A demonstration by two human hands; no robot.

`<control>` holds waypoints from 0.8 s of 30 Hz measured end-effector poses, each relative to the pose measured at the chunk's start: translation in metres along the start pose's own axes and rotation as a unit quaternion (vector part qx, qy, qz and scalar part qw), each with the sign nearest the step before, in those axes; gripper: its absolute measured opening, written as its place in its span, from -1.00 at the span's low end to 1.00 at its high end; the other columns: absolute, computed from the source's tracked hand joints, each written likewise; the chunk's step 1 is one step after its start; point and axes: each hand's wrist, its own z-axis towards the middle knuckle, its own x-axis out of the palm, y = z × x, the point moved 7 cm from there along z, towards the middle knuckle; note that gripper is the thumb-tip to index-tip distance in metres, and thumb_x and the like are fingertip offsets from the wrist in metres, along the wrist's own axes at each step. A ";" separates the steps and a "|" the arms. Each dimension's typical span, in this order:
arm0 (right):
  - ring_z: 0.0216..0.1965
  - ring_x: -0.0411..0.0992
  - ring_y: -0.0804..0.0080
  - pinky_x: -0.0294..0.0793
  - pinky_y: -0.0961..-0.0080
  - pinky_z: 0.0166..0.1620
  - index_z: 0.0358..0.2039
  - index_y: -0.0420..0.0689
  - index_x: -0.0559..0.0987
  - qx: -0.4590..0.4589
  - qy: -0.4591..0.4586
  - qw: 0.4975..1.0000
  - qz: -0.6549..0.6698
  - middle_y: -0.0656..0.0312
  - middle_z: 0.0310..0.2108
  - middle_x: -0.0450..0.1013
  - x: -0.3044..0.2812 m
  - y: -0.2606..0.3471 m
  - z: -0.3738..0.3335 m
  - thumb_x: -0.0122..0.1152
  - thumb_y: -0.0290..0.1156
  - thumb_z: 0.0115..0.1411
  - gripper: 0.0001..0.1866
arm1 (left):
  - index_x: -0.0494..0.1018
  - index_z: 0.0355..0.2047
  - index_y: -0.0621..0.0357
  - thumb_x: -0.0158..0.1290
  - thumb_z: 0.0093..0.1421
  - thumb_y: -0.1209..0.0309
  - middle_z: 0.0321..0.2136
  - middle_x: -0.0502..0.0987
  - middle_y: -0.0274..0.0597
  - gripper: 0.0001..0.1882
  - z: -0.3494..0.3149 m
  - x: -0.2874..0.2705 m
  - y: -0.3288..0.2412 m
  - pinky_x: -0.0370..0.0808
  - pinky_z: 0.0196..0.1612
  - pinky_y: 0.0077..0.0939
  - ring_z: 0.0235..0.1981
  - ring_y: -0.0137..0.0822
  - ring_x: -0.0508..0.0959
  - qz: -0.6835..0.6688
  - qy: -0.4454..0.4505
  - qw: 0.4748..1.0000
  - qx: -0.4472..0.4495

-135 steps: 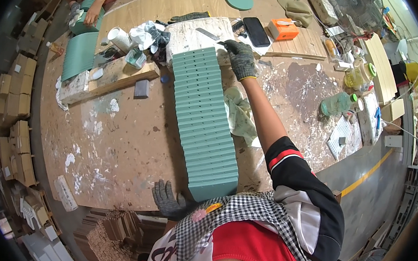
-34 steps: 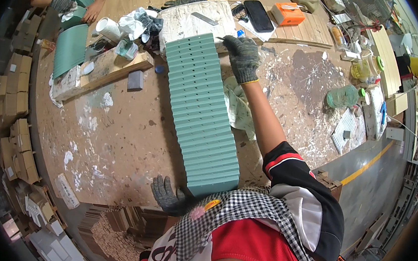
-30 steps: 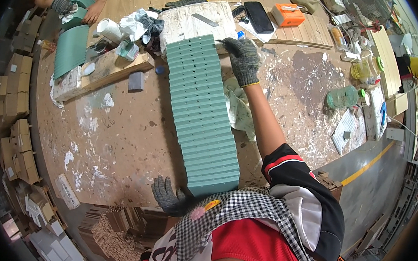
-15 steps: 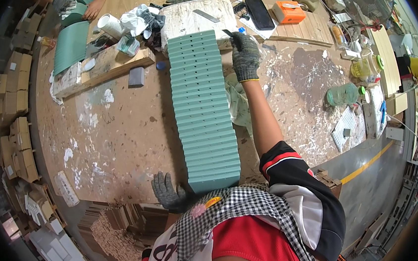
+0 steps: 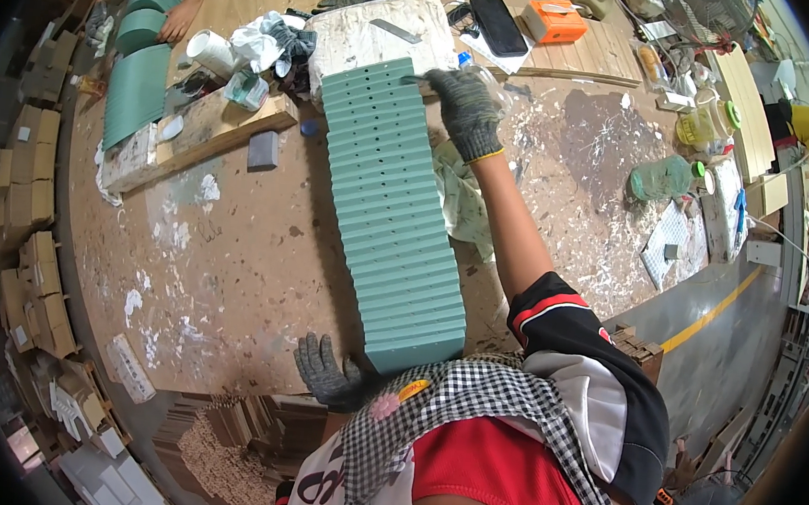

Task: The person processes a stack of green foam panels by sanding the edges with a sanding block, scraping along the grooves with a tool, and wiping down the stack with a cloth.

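A long row of teal-green panels [image 5: 393, 213] lies overlapped like steps, with small dark holes down its far half. Its far end rests against a white, stained padded block [image 5: 386, 28]. My right hand [image 5: 468, 109], in a dark grey knit glove, is closed by the far right corner of the row. From its fingers a thin, dark, flat-bladed tool [image 5: 416, 79] points left over the top panels; its handle is hidden in the glove. My left hand [image 5: 325, 369], gloved too, lies with fingers spread at the table's near edge, just left of the row's near end.
Beyond the row lie a metal strip [image 5: 395, 30], a phone [image 5: 498, 26] and an orange box [image 5: 554, 21]. To the left are a grey block [image 5: 263, 151] and a wooden beam [image 5: 227, 131]. A co-worker's hand [image 5: 178, 21] touches green pieces at far left. A green bottle [image 5: 661, 182] stands right.
My right hand has moved slightly left and toward me, bringing the tool over the top panels. My left hand stays put. The co-worker's gloved hand has shifted left, away from the green pieces.
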 end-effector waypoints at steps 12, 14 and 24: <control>-0.18 0.57 0.06 0.55 0.20 -0.09 -0.10 -0.05 0.67 0.108 -0.037 0.992 0.047 0.06 -0.24 0.61 -0.027 -0.004 -0.030 0.22 -0.55 0.20 -0.74 | 0.57 -0.01 0.34 -0.05 0.31 0.16 0.10 0.52 0.17 -0.52 0.003 -0.004 -0.004 0.30 0.32 0.19 0.20 0.21 0.47 -0.007 -0.005 1.000 -0.004; -0.20 0.56 0.04 0.53 0.16 -0.14 -0.08 0.00 0.65 0.064 -0.003 0.998 -0.012 0.07 -0.26 0.60 -0.023 0.001 -0.029 0.15 -0.53 0.21 -0.71 | 0.56 0.01 0.32 -0.05 0.31 0.17 0.11 0.51 0.17 -0.52 0.004 -0.002 -0.004 0.30 0.32 0.18 0.20 0.22 0.46 -0.006 -0.004 1.000 0.009; -0.15 0.56 0.03 0.53 0.15 -0.09 -0.09 -0.04 0.65 0.022 -0.005 0.999 0.044 0.05 -0.23 0.60 -0.016 0.007 -0.009 0.09 -0.62 0.12 -0.64 | 0.51 0.09 0.26 -0.09 0.34 0.14 0.16 0.48 0.15 -0.50 -0.001 0.001 -0.002 0.28 0.32 0.19 0.21 0.21 0.45 0.001 0.011 1.000 0.020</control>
